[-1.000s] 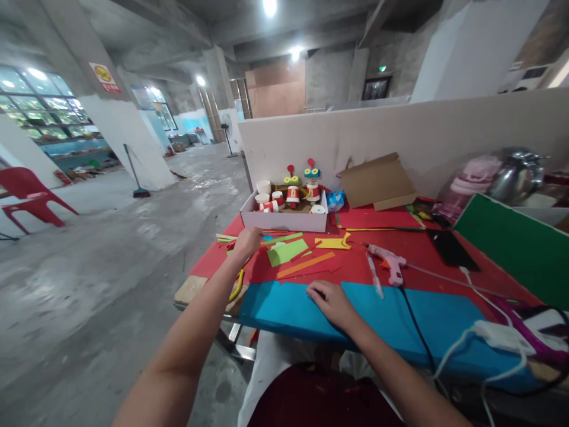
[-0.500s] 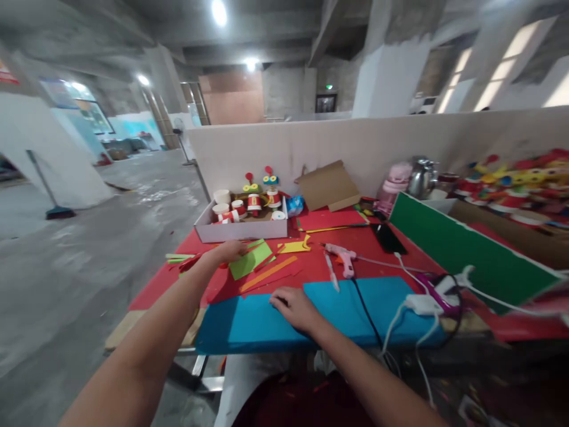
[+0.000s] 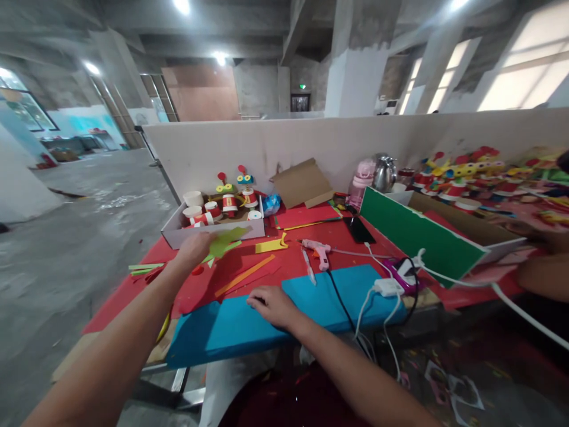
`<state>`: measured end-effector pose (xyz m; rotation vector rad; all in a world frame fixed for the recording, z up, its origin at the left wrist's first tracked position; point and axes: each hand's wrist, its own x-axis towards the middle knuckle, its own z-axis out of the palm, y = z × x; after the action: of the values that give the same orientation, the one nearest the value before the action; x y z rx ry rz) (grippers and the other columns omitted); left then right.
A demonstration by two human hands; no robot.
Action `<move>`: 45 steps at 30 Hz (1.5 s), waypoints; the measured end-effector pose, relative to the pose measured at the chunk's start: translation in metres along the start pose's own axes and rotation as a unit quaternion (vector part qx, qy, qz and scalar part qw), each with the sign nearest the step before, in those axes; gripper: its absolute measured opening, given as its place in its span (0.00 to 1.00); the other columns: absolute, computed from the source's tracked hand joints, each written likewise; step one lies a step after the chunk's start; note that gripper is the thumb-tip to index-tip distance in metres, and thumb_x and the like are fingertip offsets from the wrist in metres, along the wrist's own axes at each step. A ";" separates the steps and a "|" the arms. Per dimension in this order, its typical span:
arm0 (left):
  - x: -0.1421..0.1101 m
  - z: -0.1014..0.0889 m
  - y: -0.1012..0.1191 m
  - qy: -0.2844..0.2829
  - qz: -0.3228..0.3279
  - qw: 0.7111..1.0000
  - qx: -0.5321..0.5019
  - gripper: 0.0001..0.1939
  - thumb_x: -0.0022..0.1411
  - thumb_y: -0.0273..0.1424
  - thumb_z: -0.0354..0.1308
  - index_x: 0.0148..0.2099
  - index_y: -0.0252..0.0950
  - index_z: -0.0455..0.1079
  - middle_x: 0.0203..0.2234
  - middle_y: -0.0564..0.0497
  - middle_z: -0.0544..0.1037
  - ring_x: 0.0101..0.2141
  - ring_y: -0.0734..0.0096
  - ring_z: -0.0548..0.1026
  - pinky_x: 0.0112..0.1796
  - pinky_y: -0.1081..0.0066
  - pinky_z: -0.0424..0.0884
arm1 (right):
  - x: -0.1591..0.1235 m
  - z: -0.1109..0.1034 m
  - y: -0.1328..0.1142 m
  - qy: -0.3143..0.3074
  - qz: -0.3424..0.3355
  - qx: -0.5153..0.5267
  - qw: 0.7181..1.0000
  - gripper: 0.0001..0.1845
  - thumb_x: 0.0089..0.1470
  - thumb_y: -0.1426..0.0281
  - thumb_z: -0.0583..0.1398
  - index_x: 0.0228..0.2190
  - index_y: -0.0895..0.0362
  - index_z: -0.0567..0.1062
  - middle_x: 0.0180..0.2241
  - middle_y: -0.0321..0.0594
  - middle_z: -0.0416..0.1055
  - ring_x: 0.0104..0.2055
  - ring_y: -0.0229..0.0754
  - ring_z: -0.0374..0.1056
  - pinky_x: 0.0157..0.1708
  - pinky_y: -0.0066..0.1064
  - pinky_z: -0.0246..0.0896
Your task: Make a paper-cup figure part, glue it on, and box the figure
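My left hand [image 3: 194,249] is stretched out over the red table [image 3: 133,284] and is closed on a light green foam piece [image 3: 224,242], lifted just in front of a white box [image 3: 178,236] of red and white paper-cup figures [image 3: 230,201]. My right hand [image 3: 273,305] lies palm down on a blue foam sheet [image 3: 311,299] at the near edge, fingers curled, holding nothing that I can see. An orange strip [image 3: 244,276] and a yellow cut-out [image 3: 272,245] lie between the hands.
A pink glue gun [image 3: 316,249] and its black cord lie right of centre. A white power strip [image 3: 387,287] with cables, a green board [image 3: 415,234], a phone [image 3: 359,228], a cardboard flap [image 3: 302,182], a kettle [image 3: 384,172] and more craft figures [image 3: 462,175] stand to the right. Another person's arm [image 3: 542,273] is at the far right.
The camera has swung to the right. My left hand has picked the light green foam piece up off the table. My right hand has stayed on the blue sheet.
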<state>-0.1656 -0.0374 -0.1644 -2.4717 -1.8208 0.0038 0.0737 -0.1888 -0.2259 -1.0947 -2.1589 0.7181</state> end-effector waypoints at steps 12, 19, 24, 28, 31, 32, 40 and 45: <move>-0.006 -0.015 0.009 0.088 -0.085 0.984 -0.129 0.12 0.58 0.25 0.47 0.36 0.32 0.72 0.31 0.44 0.79 0.38 0.59 0.76 0.37 0.71 0.67 | 0.002 0.002 0.003 0.006 -0.005 0.006 1.000 0.10 0.60 0.69 0.56 0.30 0.56 0.76 0.32 0.39 0.76 0.36 0.39 0.69 0.36 0.27 0.59; -0.032 -0.032 -0.003 0.068 -0.092 0.952 -0.282 0.11 0.61 0.28 0.44 0.34 0.32 0.68 0.27 0.49 0.77 0.25 0.75 0.74 0.29 0.76 0.69 | 0.004 0.000 0.007 0.003 -0.023 0.012 1.000 0.11 0.60 0.69 0.54 0.29 0.56 0.75 0.32 0.40 0.76 0.35 0.41 0.70 0.36 0.29 0.60; -0.097 -0.045 -0.020 -0.118 -0.001 0.922 -0.368 0.12 0.59 0.36 0.50 0.27 0.34 0.67 0.21 0.52 0.74 0.23 0.73 0.73 0.27 0.75 0.69 | 0.005 -0.002 0.006 -0.004 -0.028 0.016 0.999 0.11 0.60 0.69 0.54 0.29 0.56 0.74 0.31 0.40 0.75 0.34 0.41 0.70 0.35 0.29 0.60; -0.134 -0.057 -0.031 -0.370 0.087 0.884 -0.273 0.11 0.55 0.38 0.56 0.32 0.37 0.74 0.23 0.52 0.77 0.25 0.69 0.73 0.26 0.76 0.66 | 0.008 -0.002 0.005 -0.009 -0.022 0.010 1.000 0.12 0.60 0.68 0.53 0.28 0.56 0.73 0.30 0.40 0.75 0.34 0.42 0.70 0.35 0.30 0.59; -0.120 -0.055 -0.025 -0.205 0.058 0.965 -0.155 0.11 0.57 0.34 0.53 0.32 0.36 0.76 0.26 0.52 0.78 0.29 0.69 0.73 0.30 0.76 0.65 | 0.009 -0.001 0.007 -0.011 -0.023 0.005 1.000 0.12 0.60 0.67 0.53 0.28 0.56 0.73 0.30 0.41 0.75 0.34 0.42 0.70 0.34 0.30 0.59; -0.109 -0.051 -0.020 -0.133 0.025 0.985 -0.107 0.12 0.58 0.32 0.51 0.32 0.35 0.76 0.27 0.51 0.78 0.30 0.69 0.73 0.32 0.75 0.65 | 0.009 -0.001 0.008 -0.010 -0.025 0.005 1.000 0.13 0.60 0.67 0.53 0.28 0.56 0.73 0.30 0.41 0.75 0.34 0.42 0.70 0.34 0.30 0.59; -0.029 0.010 0.028 -0.037 -0.121 0.992 0.008 0.12 0.57 0.32 0.54 0.38 0.31 0.76 0.41 0.36 0.77 0.48 0.47 0.68 0.43 0.59 0.64 | 0.007 -0.003 0.009 -0.018 -0.028 0.013 0.999 0.14 0.61 0.65 0.52 0.28 0.56 0.73 0.31 0.41 0.75 0.34 0.42 0.70 0.34 0.30 0.60; -0.023 0.022 0.040 -0.013 -0.143 0.989 0.038 0.15 0.59 0.22 0.47 0.42 0.30 0.75 0.41 0.35 0.77 0.49 0.51 0.68 0.45 0.58 0.60 | 0.009 -0.002 0.010 -0.015 -0.027 0.011 0.999 0.14 0.60 0.65 0.52 0.28 0.55 0.73 0.30 0.41 0.75 0.34 0.43 0.70 0.34 0.31 0.60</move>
<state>-0.1356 -0.0694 -0.1899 -2.1490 -2.1257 0.0888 0.0767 -0.1758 -0.2291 -1.0168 -2.1924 0.7353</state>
